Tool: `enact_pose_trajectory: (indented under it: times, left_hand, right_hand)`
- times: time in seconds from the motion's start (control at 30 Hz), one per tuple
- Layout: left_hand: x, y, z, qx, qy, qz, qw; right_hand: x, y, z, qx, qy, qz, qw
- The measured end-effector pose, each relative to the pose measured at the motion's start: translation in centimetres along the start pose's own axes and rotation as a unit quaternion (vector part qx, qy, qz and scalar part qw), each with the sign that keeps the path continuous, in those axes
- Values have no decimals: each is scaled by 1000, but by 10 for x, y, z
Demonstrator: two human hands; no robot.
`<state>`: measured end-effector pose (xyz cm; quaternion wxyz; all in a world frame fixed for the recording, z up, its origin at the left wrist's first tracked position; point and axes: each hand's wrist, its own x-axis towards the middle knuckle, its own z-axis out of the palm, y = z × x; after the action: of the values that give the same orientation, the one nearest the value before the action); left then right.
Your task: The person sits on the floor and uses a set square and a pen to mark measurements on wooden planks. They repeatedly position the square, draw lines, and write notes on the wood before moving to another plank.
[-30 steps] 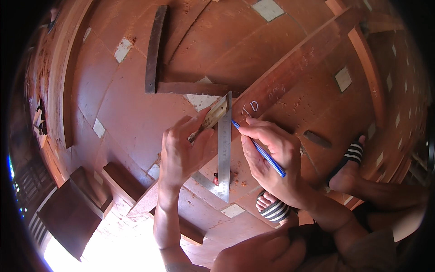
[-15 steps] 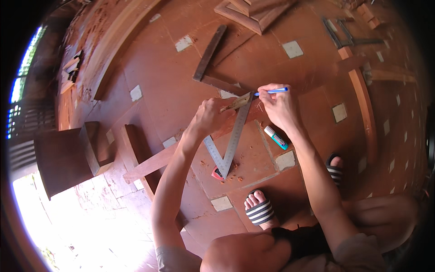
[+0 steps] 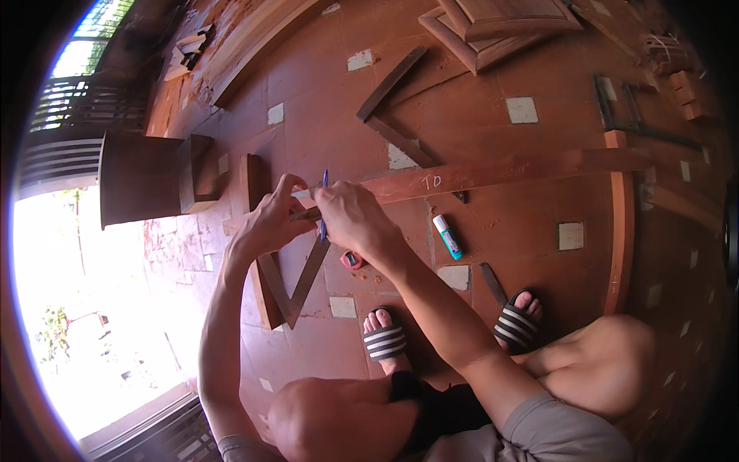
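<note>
My left hand (image 3: pixel 271 222) is closed on the wooden handle of a metal square (image 3: pixel 306 279). The square's graduated arms form a V that points toward me. My right hand (image 3: pixel 356 217) is beside it, its fingers wrapped round a blue pen (image 3: pixel 325 204) held roughly upright. Those fingers hide part of the square's handle. Beneath both hands a long reddish wooden plank (image 3: pixel 493 171) runs from left to right, with a pale handwritten mark on its face. Just below my right hand, a red tape measure (image 3: pixel 352 260) rests on the floor.
A white and teal tube (image 3: pixel 448 236) and a dark flat blade (image 3: pixel 493 283) lie near my feet. One wooden bar (image 3: pixel 621 223) crosses under the plank at right. Dark bars (image 3: pixel 391 83) and panelled frames (image 3: pixel 508 23) lie farther off. A dark wooden box (image 3: pixel 146 181) stands at left.
Both hands have moved left along the plank, carrying the square and pen. The pen has turned from nearly level to upright. My view has shifted, uncovering the plank's marked right part.
</note>
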<state>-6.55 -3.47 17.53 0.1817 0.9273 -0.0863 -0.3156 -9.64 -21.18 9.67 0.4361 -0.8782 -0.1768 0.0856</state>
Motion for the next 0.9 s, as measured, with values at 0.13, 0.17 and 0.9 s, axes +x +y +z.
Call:
enact_pose_trajectory:
  times: [0.13, 0.17, 0.9]
  left_hand:
    - [-40, 3, -10, 37, -25, -56, 997]
    - [-46, 2, -8, 64, -29, -73, 995]
    - [-77, -465, 65, -428, 404, -106, 801]
  right_hand:
    - [-1, -37, 25, 97, -91, -14, 991]
    - [0, -40, 26, 113, -123, -11, 986]
    - [55, -29, 49, -8, -110, -1, 994]
